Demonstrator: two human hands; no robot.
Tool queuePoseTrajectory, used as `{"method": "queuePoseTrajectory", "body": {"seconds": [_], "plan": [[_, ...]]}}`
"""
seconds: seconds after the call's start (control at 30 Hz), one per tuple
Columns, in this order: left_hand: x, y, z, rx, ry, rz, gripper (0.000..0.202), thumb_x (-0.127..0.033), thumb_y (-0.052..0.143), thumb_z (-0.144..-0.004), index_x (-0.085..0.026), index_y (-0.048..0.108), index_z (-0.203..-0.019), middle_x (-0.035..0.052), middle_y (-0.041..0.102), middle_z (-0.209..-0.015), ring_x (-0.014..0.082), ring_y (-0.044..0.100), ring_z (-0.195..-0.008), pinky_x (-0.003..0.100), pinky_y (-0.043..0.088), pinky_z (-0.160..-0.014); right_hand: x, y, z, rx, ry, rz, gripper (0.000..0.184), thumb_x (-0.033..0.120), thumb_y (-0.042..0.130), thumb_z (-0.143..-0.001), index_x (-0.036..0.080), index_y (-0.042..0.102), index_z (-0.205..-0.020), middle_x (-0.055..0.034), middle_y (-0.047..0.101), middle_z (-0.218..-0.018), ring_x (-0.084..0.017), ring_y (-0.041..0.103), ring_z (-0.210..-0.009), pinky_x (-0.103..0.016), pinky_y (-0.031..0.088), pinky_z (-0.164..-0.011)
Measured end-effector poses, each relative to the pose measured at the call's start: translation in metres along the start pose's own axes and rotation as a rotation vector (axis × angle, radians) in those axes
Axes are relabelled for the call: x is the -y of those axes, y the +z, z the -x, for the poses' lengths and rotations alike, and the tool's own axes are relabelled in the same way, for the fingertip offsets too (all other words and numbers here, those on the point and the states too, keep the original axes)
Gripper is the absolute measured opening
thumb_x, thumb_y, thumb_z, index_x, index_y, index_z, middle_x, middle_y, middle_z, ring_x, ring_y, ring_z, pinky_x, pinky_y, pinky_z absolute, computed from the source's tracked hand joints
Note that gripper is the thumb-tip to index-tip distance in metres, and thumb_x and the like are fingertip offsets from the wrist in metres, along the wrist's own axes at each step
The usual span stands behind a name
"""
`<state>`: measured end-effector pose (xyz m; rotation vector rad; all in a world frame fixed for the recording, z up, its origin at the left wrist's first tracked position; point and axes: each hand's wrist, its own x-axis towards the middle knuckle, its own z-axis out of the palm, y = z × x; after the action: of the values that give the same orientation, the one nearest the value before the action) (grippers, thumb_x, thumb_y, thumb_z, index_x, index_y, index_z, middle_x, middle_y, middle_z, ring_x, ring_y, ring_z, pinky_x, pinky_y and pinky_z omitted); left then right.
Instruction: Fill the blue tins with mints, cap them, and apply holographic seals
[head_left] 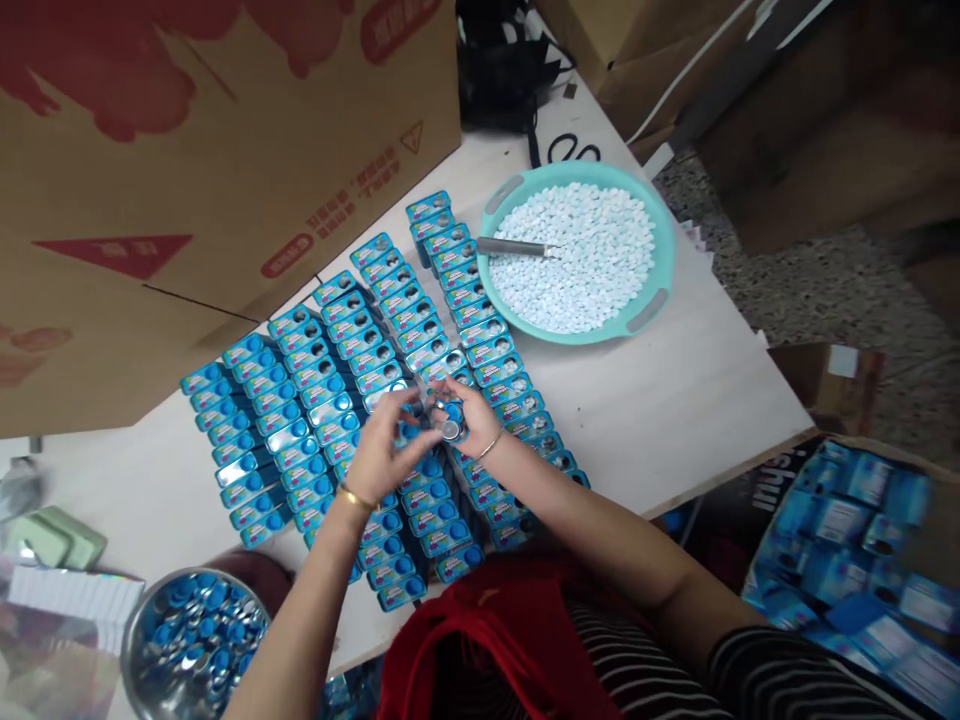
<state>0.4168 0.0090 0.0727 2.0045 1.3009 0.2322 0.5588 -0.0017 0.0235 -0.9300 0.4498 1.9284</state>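
Rows of small blue tins (pixel 371 345) stand upright on the table. Some have a dark round hole in the top, others a blue round cap. Above the middle rows, my right hand (pixel 471 415) is curled around several small blue and silver caps (pixel 451 428). Close beside it on the left is my left hand (pixel 386 445), its thumb and fingers curved but apart, the thumb near those caps. Nothing shows clearly between the left fingers, which are slightly blurred.
A turquoise basin (pixel 660 245) of small pale pellets, with a metal scoop (pixel 514 247), sits at the back right. A steel bowl (pixel 135 640) of caps is front left. A large cardboard box (pixel 225 200) borders the rows; scissors (pixel 574 148) lie behind the basin.
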Motion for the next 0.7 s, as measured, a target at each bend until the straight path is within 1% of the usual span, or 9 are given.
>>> {"method": "queuePoseTrajectory", "body": {"seconds": [0.07,0.1,0.2,0.27,0.37,0.43,0.5,0.6,0.7], "plan": [[-0.011,0.003,0.017,0.022,0.183,0.066,0.033,-0.034,0.052,-0.090,-0.024,0.054,-0.121,0.0104,0.057,-0.120,0.0196,0.058,-0.106,0.032,0.050,-0.086,-0.003,0.004,-0.001,-0.025,0.021,-0.020,0.026,0.037,0.051,-0.092,0.016,0.055,-0.077,0.0026,0.058,-0.056,-0.007,0.050,-0.043,-0.018,0.039,-0.041],[-0.014,0.004,0.021,-0.001,0.230,0.072,0.027,-0.029,0.048,-0.092,-0.024,0.057,-0.117,0.0099,0.058,-0.117,0.0190,0.057,-0.109,0.032,0.049,-0.088,-0.005,0.005,-0.001,-0.026,0.034,-0.024,0.027,0.037,0.051,-0.092,0.016,0.055,-0.075,0.0020,0.058,-0.056,-0.008,0.051,-0.044,-0.018,0.040,-0.042],[-0.015,0.004,0.020,-0.145,0.230,0.102,0.022,-0.022,0.043,-0.093,-0.022,0.062,-0.104,0.0072,0.063,-0.099,0.0161,0.060,-0.097,0.030,0.049,-0.084,-0.010,0.009,-0.002,0.016,0.073,-0.020,0.029,0.040,0.053,-0.091,0.016,0.055,-0.075,0.0022,0.058,-0.056,-0.007,0.049,-0.041,-0.016,0.034,-0.036],[-0.007,0.000,0.008,-0.234,0.096,0.097,0.018,-0.027,0.047,-0.090,-0.020,0.063,-0.094,0.0049,0.064,-0.088,0.0149,0.060,-0.083,0.028,0.048,-0.075,-0.011,0.008,0.000,0.043,0.083,-0.018,0.030,0.042,0.054,-0.090,0.016,0.054,-0.076,0.0023,0.057,-0.055,-0.007,0.048,-0.040,-0.015,0.027,-0.032],[0.014,-0.008,-0.023,-0.262,-0.282,-0.040,0.022,-0.034,0.049,-0.087,-0.018,0.060,-0.076,0.0015,0.059,-0.067,0.0132,0.051,-0.062,0.025,0.040,-0.060,-0.009,0.005,0.003,0.084,0.076,-0.010,0.026,0.038,0.049,-0.091,0.015,0.055,-0.079,-0.0008,0.060,-0.061,-0.010,0.054,-0.048,-0.015,0.027,-0.031],[0.029,-0.014,-0.047,-0.176,-0.491,-0.185,0.025,-0.035,0.052,-0.083,-0.018,0.056,-0.065,0.0006,0.055,-0.059,0.0133,0.048,-0.058,0.026,0.035,-0.056,-0.007,0.003,0.005,0.124,0.060,0.009,0.022,0.032,0.046,-0.092,0.015,0.056,-0.082,-0.0020,0.062,-0.066,-0.010,0.055,-0.050,-0.016,0.028,-0.031],[0.041,-0.020,-0.070,-0.027,-0.606,-0.316,0.026,-0.036,0.058,-0.078,-0.019,0.054,-0.059,0.0017,0.056,-0.060,0.0147,0.050,-0.061,0.026,0.033,-0.057,-0.007,0.002,0.006,0.169,0.033,0.042,0.020,0.031,0.047,-0.092,0.015,0.057,-0.086,-0.0009,0.061,-0.068,-0.008,0.052,-0.048,-0.015,0.025,-0.031],[0.053,-0.026,-0.097,0.208,-0.684,-0.433,0.032,-0.044,0.064,-0.074,-0.019,0.055,-0.056,0.0052,0.060,-0.064,0.0188,0.056,-0.067,0.029,0.035,-0.059,-0.006,0.001,0.007,0.233,-0.014,0.119,0.026,0.042,0.053,-0.090,0.016,0.057,-0.094,0.0013,0.059,-0.069,-0.006,0.046,-0.044,-0.014,0.020,-0.030],[0.060,-0.029,-0.113,0.332,-0.731,-0.489,0.036,-0.051,0.065,-0.072,-0.019,0.058,-0.057,0.0083,0.063,-0.067,0.0224,0.060,-0.070,0.031,0.039,-0.062,-0.004,0.001,0.005,0.269,-0.032,0.186,0.037,0.052,0.052,-0.089,0.016,0.057,-0.098,0.0017,0.059,-0.071,-0.005,0.045,-0.042,-0.014,0.019,-0.030]]}}
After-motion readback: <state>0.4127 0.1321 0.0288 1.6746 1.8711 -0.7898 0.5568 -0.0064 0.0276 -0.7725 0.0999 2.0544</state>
